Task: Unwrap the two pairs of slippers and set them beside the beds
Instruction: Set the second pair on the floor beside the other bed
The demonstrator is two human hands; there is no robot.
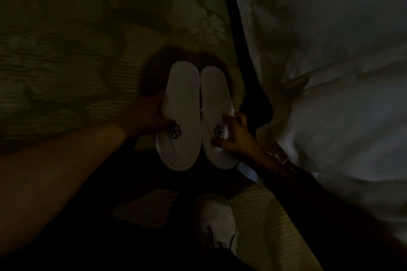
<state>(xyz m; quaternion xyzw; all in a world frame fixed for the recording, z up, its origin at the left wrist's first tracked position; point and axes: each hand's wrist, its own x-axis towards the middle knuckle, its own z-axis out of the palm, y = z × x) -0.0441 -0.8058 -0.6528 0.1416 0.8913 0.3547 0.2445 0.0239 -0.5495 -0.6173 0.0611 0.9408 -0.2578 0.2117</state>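
While both hands (193, 126) grip, slippers (191, 116) between them, beside bed (330, 72)

Lighting: very dim, greenish-grey cast. Brightest areas: white slippers (191, 116) and bed linen (330, 72). Shadow: dark pool on carpet (66, 50) behind slippers; my forearms nearly black at lower frame. Focus: soft, grainy throughout; wide-angle bending at edges.

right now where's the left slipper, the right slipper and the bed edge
left slipper (179, 103): head view, on its bare white insole.
right slipper (214, 94): head view, on its insole.
bed edge (308, 116): head view, on the white bedding beside the slippers.
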